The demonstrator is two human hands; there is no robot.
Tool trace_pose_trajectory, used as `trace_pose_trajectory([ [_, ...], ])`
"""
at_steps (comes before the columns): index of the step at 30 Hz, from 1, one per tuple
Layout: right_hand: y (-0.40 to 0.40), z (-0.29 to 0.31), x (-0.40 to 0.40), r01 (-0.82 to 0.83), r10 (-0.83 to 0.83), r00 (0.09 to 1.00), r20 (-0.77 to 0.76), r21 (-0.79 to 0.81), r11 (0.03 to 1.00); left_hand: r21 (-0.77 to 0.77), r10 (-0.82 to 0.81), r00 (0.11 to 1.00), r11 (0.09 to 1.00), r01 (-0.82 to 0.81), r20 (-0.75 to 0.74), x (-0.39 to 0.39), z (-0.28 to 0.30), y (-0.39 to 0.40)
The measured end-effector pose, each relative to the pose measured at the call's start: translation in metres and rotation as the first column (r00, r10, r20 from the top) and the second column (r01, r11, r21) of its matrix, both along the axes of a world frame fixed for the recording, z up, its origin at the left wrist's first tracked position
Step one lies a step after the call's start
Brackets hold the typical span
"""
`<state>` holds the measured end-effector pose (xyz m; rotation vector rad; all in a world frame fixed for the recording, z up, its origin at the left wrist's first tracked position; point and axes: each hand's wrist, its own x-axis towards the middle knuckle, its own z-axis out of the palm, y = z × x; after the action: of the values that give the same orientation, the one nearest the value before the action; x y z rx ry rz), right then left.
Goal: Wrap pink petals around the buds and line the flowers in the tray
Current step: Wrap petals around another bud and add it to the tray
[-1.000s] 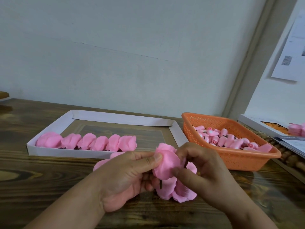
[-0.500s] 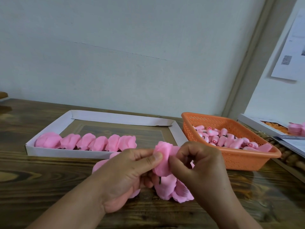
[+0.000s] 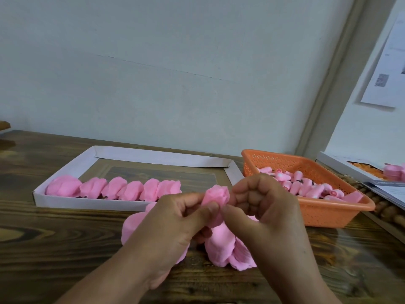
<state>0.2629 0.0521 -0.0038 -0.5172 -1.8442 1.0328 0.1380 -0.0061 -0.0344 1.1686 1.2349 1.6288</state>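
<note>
a half-wrapped flower [image 3: 215, 197] is pinched between the left hand [image 3: 175, 218] and the right hand [image 3: 263, 207], both grips closed on it above loose petals [image 3: 225, 249] on the worktop [image 3: 54, 249]. six finished flowers [image 3: 114, 189] are lined along the near wall of the tray [image 3: 87, 202]; buds [image 3: 306, 186] are kept in the orange basket [image 3: 333, 216]. if the pinch were eased too soon, the petal could likely spring open; too hard a squeeze might crease it

The print on the wall sheet [image 3: 388, 62] is too blurred to read.
</note>
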Motion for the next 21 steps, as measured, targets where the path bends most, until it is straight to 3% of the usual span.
trace_pose_trajectory([
  [3,0.000,-0.001,-0.003,0.041,-0.040,0.998,0.052,-0.017,0.999,0.048,0.072,0.992,0.997,-0.067,-0.104,0.005,0.002,-0.003],
  [8,0.013,0.008,-0.001,-0.043,0.079,0.978,0.195,-0.181,0.983,0.123,0.238,0.915,0.970,-0.208,-0.327,0.007,0.003,-0.004],
  [13,0.032,0.009,-0.001,-0.075,0.167,0.952,0.256,-0.332,0.940,0.152,0.274,0.868,0.961,-0.231,-0.414,0.006,-0.001,-0.003],
  [16,0.036,0.011,0.001,-0.127,0.230,0.925,0.301,-0.325,0.937,0.142,0.239,0.870,0.970,-0.197,-0.431,0.005,-0.001,-0.003],
  [21,0.037,0.014,0.002,-0.157,0.206,0.897,0.390,-0.155,0.975,0.089,0.219,0.868,0.976,-0.201,-0.446,0.003,-0.001,-0.004],
])
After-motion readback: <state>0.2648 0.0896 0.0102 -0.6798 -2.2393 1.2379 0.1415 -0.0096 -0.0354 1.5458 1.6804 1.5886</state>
